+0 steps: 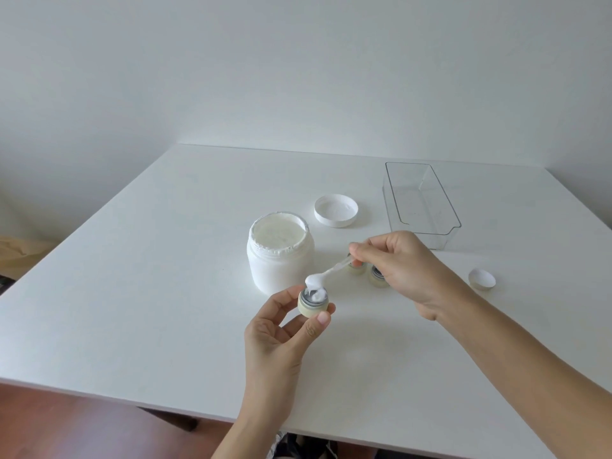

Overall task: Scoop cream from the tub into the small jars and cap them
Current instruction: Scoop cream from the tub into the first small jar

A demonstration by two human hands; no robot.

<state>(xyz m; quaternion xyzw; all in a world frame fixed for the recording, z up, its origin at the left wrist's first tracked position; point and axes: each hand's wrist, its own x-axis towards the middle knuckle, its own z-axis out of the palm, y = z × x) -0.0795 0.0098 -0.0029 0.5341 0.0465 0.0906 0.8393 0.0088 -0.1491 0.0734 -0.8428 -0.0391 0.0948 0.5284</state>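
Note:
A white tub (280,256) full of cream stands open in the middle of the white table (139,293). My left hand (281,329) holds a small cream-coloured jar (313,304) just in front of the tub, above the table. My right hand (404,270) pinches a small clear spatula (331,271) whose cream-laden tip rests in that jar's mouth. Two more small jars (376,276) stand behind my right hand, partly hidden by it. A small jar cap (482,279) lies on the table to the right.
The tub's white lid (336,210) lies upside down behind the tub. A clear plastic bin (420,203) stands at the back right. The table's front edge runs close below my forearms, with a wooden floor beneath.

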